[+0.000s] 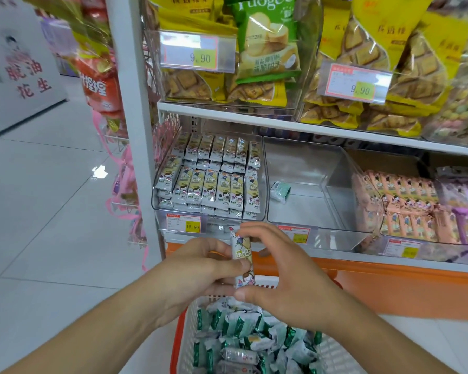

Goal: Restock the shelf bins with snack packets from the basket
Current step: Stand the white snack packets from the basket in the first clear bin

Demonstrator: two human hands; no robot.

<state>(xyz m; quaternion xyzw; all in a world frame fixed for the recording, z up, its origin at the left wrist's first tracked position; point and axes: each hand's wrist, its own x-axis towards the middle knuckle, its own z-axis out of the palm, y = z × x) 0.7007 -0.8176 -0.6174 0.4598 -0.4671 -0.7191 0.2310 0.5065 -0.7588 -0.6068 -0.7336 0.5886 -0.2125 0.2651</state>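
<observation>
Nearest the camera, a basket (185, 344) with an orange rim sits low in the view, heaped with green-and-white snack packets (243, 338). Just above it, both hands hold one pale packet (241, 259) upright, printed with a cartoon child. The left hand (200, 268) grips it from the side, thumb across its middle; the right hand (278, 276) pinches it end to end, fingers curled over the top and thumb under the bottom. Straight behind the packet, on the lower shelf, a clear left bin (162, 209) is packed with rows of what look like the same pale packets, though the print is too small to be sure. The middle bin (303, 220) beside it holds a single green packet (280, 190). Further right, another bin (373, 206) is filled with pink packets. Yellow price tags (192, 226) are clipped along the shelf edge. On the upper shelf (281, 122) stand clear bins of yellow biscuit bags and one green bag (268, 41).
</observation>
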